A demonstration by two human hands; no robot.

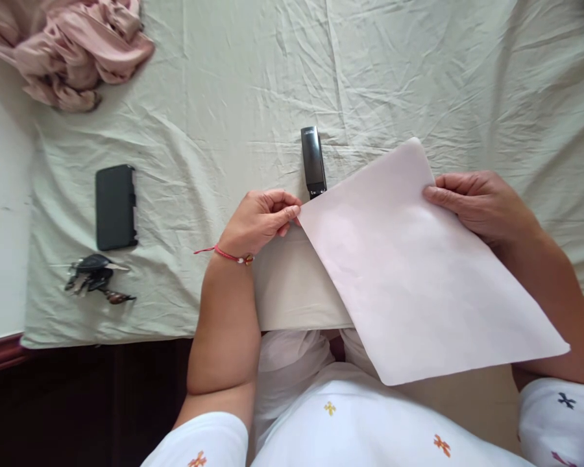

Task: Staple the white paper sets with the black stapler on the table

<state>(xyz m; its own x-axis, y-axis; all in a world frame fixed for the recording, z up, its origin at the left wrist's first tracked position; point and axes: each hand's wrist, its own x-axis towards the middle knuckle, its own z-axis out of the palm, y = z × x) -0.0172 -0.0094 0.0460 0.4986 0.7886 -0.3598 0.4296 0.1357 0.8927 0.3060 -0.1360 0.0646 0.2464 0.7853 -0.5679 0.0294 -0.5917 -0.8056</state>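
Note:
A blank white sheet of paper (418,272) is held tilted above the front edge of the cloth and over the lap. My left hand (267,220), with a red string bracelet at the wrist, pinches the sheet's left corner between thumb and fingers. On the right side, my right hand (481,201) grips the edge near the upper corner, thumb on top and the fingers partly hidden underneath. Just beyond the left hand lies a slim black object, apparently a stapler (313,159), its near end close to the paper's upper edge.
A wrinkled pale green cloth (214,130) covers the surface. Toward the left lie a black phone case (115,207) and a bunch of keys (95,272). Crumpled pink fabric (87,45) rests at the far left, near a white wall (2,214).

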